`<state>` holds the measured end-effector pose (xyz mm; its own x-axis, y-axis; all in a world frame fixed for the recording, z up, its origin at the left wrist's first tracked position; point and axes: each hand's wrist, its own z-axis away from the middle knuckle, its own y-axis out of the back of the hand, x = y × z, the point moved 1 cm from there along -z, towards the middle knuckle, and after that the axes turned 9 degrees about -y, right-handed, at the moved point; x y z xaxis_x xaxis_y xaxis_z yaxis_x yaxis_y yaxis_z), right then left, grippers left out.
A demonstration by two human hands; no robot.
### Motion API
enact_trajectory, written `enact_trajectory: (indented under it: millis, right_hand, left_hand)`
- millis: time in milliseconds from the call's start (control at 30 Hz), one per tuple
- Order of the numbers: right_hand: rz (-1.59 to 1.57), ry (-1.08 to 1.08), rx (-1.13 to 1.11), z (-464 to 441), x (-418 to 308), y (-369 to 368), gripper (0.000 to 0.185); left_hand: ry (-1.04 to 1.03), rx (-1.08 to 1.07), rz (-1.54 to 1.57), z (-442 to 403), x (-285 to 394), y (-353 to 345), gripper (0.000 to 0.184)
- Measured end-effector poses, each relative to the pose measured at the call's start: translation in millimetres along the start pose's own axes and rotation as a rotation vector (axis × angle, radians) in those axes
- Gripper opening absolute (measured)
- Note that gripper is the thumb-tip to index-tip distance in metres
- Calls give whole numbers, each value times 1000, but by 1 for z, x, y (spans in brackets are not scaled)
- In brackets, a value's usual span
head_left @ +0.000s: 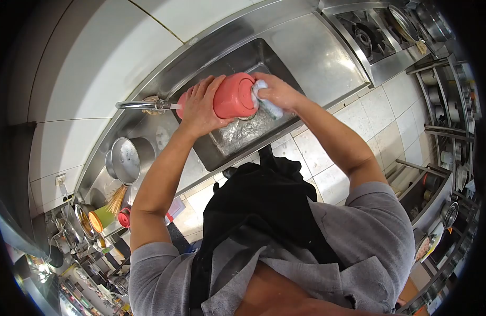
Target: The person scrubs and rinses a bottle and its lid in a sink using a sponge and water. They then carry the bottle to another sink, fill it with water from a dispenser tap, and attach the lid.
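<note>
A red-pink plastic container (pixel 234 97) lies on its side over the steel sink (pixel 200 145), its base toward the right. My left hand (pixel 202 105) grips its left part from above, fingers wrapped over it. Against the base, my right hand (pixel 277 94) presses a white and pale blue cloth (pixel 269 108), with fingers closed round it. The faucet (pixel 143 105) reaches in from the left, and its stream meets the container beside my left hand. Below the container, water splashes on the sink bottom.
Metal pots (pixel 128 158) stand on the counter left of the sink, near a bamboo brush (pixel 117 199). A gas stove (pixel 365 39) is at the upper right. Shelves with pots (pixel 437 97) line the right side. Tiled floor (pixel 327 152) shows below the counter edge.
</note>
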<state>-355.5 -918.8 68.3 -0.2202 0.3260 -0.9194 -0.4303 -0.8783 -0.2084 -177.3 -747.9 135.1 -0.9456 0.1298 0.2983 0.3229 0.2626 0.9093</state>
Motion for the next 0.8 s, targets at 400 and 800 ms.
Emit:
enact_trajectory:
  millis: [400,800]
  right_hand:
    - [-45,-118,-167,5,-44,-10,57]
    - [490,333,-284,-20,-35,2,69]
  left_hand:
    - [-130,52,-3,-27,-14,29,110]
    - [14,-257,350,-25,-9,44,111]
